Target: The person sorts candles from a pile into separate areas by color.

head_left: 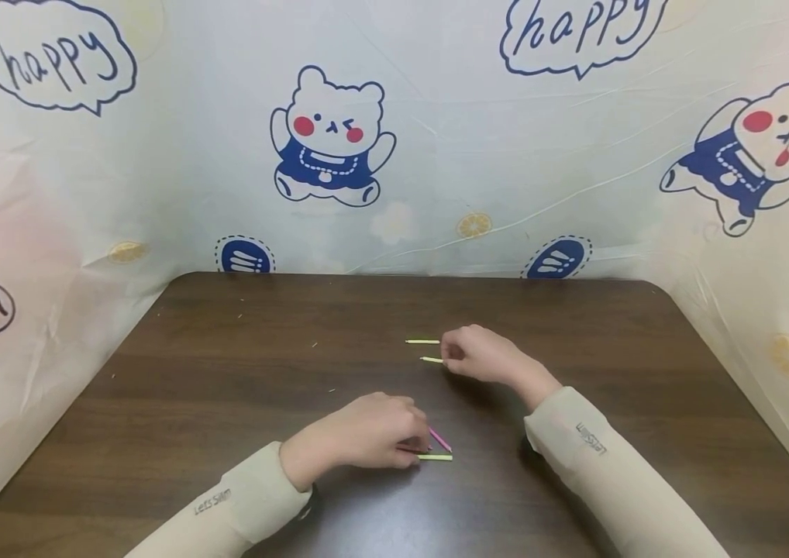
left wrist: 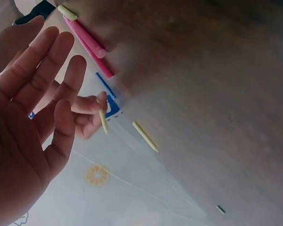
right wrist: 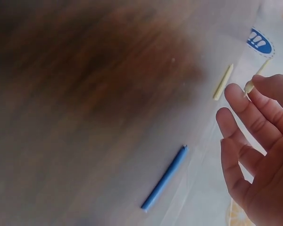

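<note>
Pinched between the thumb and forefinger of my right hand (head_left: 481, 355) is a thin yellow candle (right wrist: 260, 70), its end pointing left in the head view. A second yellow candle (head_left: 422, 342) lies on the table just left of those fingertips. My left hand (head_left: 373, 430) is low over the table nearer the front, its fingers loosely extended in the left wrist view. By its fingertips lie pink candles (left wrist: 87, 40) and one more yellow candle (head_left: 436, 457), partly hidden by the hand. Whether the fingertips touch them I cannot tell.
A blue candle (right wrist: 164, 179) lies on the table near my right hand; the hand hides it in the head view. Tiny pale bits (head_left: 314, 344) are scattered over the left of the brown table (head_left: 227, 418). A small dark-green piece (left wrist: 220, 209) lies farther off. Printed sheeting (head_left: 436, 155) encloses the table.
</note>
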{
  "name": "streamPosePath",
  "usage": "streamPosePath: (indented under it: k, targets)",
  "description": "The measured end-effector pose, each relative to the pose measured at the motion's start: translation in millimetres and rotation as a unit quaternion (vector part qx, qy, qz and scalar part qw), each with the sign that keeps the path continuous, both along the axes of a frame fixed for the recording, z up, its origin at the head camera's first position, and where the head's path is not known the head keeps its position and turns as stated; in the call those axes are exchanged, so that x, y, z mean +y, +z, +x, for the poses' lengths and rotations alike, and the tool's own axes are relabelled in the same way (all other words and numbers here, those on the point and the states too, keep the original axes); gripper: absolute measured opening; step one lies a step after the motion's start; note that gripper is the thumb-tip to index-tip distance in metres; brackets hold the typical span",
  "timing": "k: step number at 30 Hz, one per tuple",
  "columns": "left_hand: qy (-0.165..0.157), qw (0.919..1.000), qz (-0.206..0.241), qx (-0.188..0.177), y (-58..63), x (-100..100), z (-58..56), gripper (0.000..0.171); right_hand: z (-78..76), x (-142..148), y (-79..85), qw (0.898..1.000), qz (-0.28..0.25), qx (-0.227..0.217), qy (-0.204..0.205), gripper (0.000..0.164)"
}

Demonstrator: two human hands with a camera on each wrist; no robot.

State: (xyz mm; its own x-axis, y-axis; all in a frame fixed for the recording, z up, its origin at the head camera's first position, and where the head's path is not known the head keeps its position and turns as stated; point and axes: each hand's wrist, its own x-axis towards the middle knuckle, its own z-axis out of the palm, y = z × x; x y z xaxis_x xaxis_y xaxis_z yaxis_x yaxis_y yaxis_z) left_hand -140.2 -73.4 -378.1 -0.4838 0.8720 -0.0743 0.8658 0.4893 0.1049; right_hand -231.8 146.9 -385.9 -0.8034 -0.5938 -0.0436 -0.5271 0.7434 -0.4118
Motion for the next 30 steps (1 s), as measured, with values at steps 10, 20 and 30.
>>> streamPosePath:
  k: [10,20,30]
  targets:
    - [0.010,0.9999,-0.003,-0.002,1.1,2.9,-1.7,0.006,-15.2,-13.9,-4.1,0.999,0.035,0.006,-0.025,0.005]
    - [-0.006,0.9999,-0.014,0.005,-1.9,8.7,-2.7,0.005,-22.8,-24.8,-6.4,0.997,0.068,0.029,-0.036,0.006]
    - [-0.009,0.9997,-0.019,0.013,1.1,14.7,-1.3,0.004,-25.1,-32.7,-7.6,0.991,0.102,0.071,-0.046,0.011]
